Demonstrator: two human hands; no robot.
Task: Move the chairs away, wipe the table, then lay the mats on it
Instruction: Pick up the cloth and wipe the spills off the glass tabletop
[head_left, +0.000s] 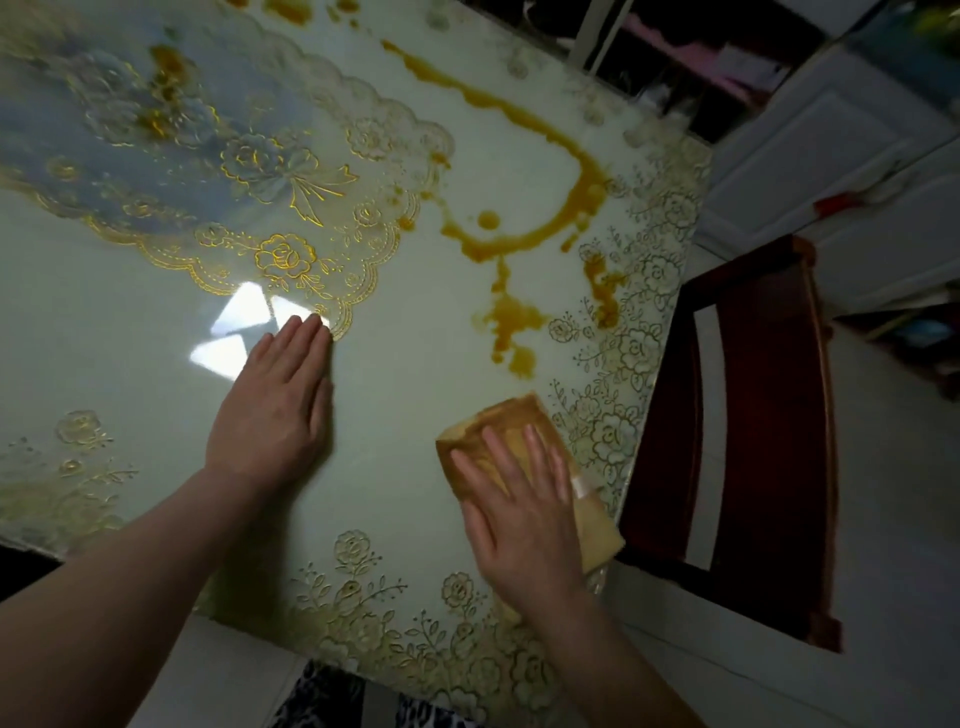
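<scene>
A pale glossy table (395, 395) with a gold flower border fills the view. An orange-brown spill (519, 239) runs across its right half in a curved trail with blotches. My right hand (519, 514) lies flat with spread fingers on a folded yellow cloth (514, 415) near the table's right edge, just below the spill. My left hand (275, 410) presses flat on the bare table, its fingertips touching the scalloped edge of a translucent gold-embroidered mat (218, 156) that lies at the upper left. A dark red wooden chair (753, 415) stands against the table's right side.
White cabinet doors (831, 156) stand beyond the chair at the upper right. More orange stains (166, 62) show on the mat and along the table's far edge. Light floor (883, 571) lies to the right of the chair.
</scene>
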